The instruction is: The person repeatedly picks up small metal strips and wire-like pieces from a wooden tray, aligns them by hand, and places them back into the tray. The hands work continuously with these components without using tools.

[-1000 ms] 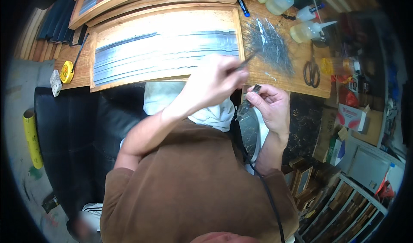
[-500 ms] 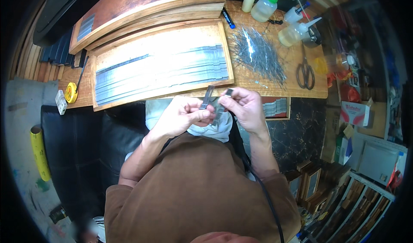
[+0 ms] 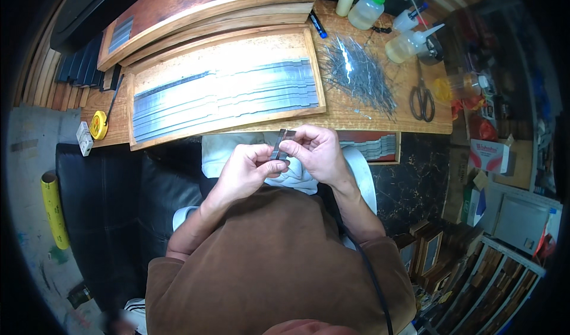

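Note:
In front of my chest, just off the near edge of the wooden table, both hands meet over small dark metal strips [image 3: 277, 148]. My left hand [image 3: 244, 167] is closed on the lower end, thumb and fingers pinching. From the other side my right hand [image 3: 319, 155] pinches strips near the upper end. The fingers hide most of the pieces, so I cannot tell how many each hand has. Beyond the hands lies a shallow wooden tray [image 3: 321, 89] holding rows of flat grey metal strips [image 3: 237, 100].
Loose thin metal pieces [image 3: 360, 77] are heaped right of the tray, near black scissors [image 3: 422, 103]. Squeeze bottles [image 3: 367, 10] stand at the back right, with a blue marker [image 3: 317, 24] close by. A yellow tape measure [image 3: 98, 125] sits left. Below the table is an open drawer [image 3: 380, 147].
My right hand has come left and closer to my left hand. The strips, earlier held apart in each hand, are now together.

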`<state>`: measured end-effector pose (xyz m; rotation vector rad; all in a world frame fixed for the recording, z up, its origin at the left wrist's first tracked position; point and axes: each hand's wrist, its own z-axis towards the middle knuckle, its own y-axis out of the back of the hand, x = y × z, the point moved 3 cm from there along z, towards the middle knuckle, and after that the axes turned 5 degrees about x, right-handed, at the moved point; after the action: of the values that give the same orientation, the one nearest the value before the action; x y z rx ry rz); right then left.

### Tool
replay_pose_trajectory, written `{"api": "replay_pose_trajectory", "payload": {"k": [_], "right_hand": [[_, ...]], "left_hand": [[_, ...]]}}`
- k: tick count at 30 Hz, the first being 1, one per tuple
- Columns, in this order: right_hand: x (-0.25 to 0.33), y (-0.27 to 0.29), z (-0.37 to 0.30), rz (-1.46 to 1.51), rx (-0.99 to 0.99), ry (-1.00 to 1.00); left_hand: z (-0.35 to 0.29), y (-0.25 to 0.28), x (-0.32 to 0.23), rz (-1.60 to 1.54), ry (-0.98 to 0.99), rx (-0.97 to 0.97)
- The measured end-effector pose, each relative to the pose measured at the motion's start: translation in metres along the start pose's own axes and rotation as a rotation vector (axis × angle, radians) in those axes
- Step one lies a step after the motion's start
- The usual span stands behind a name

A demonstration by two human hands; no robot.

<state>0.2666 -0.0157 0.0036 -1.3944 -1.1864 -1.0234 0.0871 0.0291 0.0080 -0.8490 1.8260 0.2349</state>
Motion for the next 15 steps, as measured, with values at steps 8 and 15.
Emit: {"api": "replay_pose_trajectory", "payload": {"k": [8,15], "right_hand": [[0.004,-0.007,0.001,-0.067,-0.029,-0.062],[-0.006,-0.008,-0.006,-0.119,-0.041,-0.088]], "left_hand": [[-0.001,-0.004,0.015,0.048,-0.032,-0.059],[-0.001,-0.006,0.026,0.035,0.019,-0.039]]}}
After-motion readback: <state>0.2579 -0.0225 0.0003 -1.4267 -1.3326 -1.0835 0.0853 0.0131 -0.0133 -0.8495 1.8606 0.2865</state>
